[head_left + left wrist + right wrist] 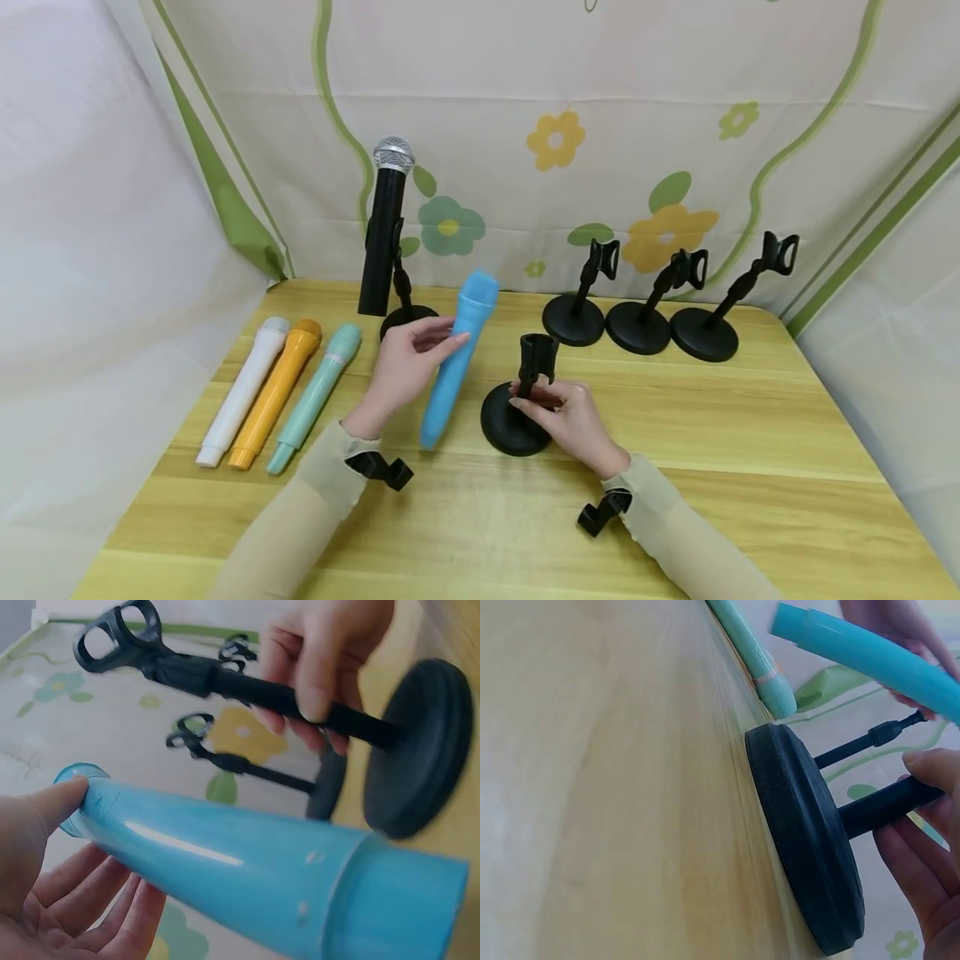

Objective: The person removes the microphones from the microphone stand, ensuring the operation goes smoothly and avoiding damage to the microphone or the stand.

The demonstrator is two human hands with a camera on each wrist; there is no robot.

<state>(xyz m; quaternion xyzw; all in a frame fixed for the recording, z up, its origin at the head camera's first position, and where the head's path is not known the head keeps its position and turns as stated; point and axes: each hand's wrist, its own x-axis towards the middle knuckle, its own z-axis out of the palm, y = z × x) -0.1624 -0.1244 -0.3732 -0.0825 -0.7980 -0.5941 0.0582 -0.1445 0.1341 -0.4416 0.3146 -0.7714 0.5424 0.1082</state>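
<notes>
My left hand [405, 364] pinches a light blue microphone [459, 354] near its upper part, thumb on one side and fingers on the other. The microphone is tilted, its head end up and its tail toward the table's front. My right hand [577, 421] grips the thin post of a black desktop microphone stand [510, 423] between thumb and fingers. That stand's round base is right at the tabletop, and its holder clip [539, 354] is vacant. In the left wrist view the blue microphone [217, 847] lies across the view in front of the stand's post [270, 697].
A black microphone [385, 233] with a silver mesh head leans in a stand at the back left. White [246, 387], orange [276, 396] and mint green [318, 398] microphones lie on the left. Three vacant stands [637, 327] stand at the back right, before a flowered curtain [480, 75].
</notes>
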